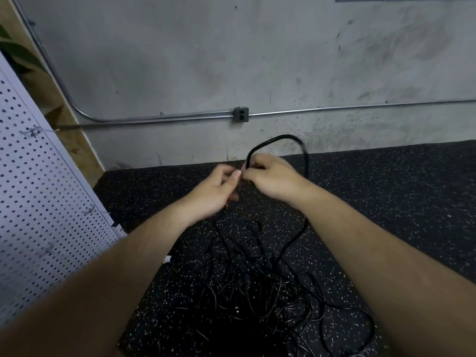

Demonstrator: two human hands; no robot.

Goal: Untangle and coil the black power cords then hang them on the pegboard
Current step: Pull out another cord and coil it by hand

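A tangle of black power cords (270,297) lies heaped on the speckled black rubber floor (399,202) nearest the camera, between a person's two bare forearms. Its strands cross in loose loops, and none is yet sorted from the rest.

Just beyond the heap, the hands meet above the floor. The right hand (270,176) has its fingers curled round one cord, gripping it where a loop of cord (283,137) arches up and over toward the wall, then runs back down the right side into the pile. The left hand (219,189) sits touching or almost touching the right, fingers curled and blurred. Whether they pinch the same cord cannot be told, though a strand drops from beneath that hand toward the heap.

At the left, a white pegboard (38,181) stands on edge with a few bare wire hooks (88,210). No cord hangs on the part that shows.

Farthest off, a scuffed concrete wall (257,60) carries a metal conduit (167,118) and a grey outlet box (241,114).

By this view the job looks barely begun. One cord seems to be in the first turn of a coil or in the act of being drawn free, while the bulk of the untangling, all the coiling and every hanging remain.
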